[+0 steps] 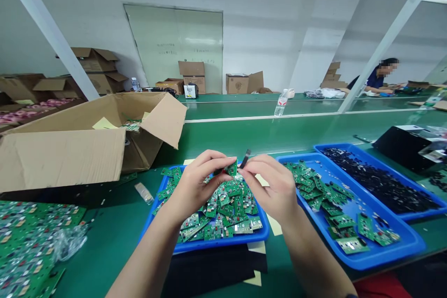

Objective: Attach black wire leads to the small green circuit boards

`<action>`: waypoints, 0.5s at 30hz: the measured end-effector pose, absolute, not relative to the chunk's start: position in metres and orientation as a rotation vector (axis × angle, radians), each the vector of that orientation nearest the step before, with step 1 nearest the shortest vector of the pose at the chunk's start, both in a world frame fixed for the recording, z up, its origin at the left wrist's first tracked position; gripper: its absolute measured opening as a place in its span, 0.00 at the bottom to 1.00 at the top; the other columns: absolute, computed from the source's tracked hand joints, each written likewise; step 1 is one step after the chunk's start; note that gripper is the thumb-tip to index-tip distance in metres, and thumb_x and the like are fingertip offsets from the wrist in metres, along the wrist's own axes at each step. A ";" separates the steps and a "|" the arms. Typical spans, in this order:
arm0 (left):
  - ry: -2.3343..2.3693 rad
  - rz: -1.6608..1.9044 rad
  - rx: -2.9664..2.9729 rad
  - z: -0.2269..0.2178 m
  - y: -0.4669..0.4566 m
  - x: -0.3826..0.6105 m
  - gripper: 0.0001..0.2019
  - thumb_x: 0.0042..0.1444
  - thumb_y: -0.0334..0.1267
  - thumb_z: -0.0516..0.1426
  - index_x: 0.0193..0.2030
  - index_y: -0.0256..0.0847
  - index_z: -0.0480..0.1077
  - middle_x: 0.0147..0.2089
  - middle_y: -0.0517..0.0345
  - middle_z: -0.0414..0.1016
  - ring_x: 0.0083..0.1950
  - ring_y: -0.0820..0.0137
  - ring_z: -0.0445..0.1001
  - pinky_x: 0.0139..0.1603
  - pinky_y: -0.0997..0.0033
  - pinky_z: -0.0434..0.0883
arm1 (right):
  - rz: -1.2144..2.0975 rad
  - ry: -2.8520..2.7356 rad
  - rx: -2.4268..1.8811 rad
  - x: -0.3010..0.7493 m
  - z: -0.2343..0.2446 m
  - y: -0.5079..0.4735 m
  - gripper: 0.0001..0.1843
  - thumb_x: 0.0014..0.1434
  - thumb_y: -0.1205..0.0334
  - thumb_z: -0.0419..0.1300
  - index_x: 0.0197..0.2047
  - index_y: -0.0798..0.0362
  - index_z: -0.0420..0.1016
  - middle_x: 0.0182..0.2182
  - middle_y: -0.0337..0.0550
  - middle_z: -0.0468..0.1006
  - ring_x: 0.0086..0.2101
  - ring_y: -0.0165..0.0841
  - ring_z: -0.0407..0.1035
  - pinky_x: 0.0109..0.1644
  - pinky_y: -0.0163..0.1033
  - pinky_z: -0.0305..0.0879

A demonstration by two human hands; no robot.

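Observation:
Above a blue tray [267, 233] heaped with small green circuit boards, my left hand [200, 181] is closed in a pinch on one small green circuit board [231, 167]. My right hand [270, 184] is closed too, its thumb and fingertips around a slim dark flat strip [246, 158] that sticks up past the fingers. What kind of thing this strip is cannot be made out. The fingertips of both hands are close together at the board's right edge. Fingers hide part of the board.
To the right, a second blue tray [415, 244] bears more boards, and another blue tray [316, 146] contains small black parts. An open cardboard box [63, 158] and board panels [31, 242] lie left. A water bottle [280, 104] stands behind. A person [377, 79] sits far right.

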State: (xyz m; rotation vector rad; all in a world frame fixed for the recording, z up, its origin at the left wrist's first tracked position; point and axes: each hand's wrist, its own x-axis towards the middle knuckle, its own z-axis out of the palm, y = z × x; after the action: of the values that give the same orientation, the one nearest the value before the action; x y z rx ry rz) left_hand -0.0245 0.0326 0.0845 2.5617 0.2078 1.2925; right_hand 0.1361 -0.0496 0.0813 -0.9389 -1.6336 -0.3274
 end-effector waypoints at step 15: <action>0.138 1.621 2.747 0.085 0.026 -0.029 0.14 0.57 0.24 0.55 0.47 0.43 0.67 0.48 0.53 0.69 0.54 0.66 0.71 0.60 0.49 0.65 | 0.603 -1.175 -0.852 0.174 0.078 -0.038 0.13 0.61 0.54 0.53 0.31 0.51 0.74 0.23 0.39 0.75 0.23 0.28 0.69 0.25 0.34 0.65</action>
State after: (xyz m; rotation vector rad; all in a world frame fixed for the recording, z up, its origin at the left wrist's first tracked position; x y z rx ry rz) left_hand -0.0294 0.0257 0.0855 2.7468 0.1382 1.6211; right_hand 0.1743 -0.0383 0.0781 -0.8517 -1.1747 0.6028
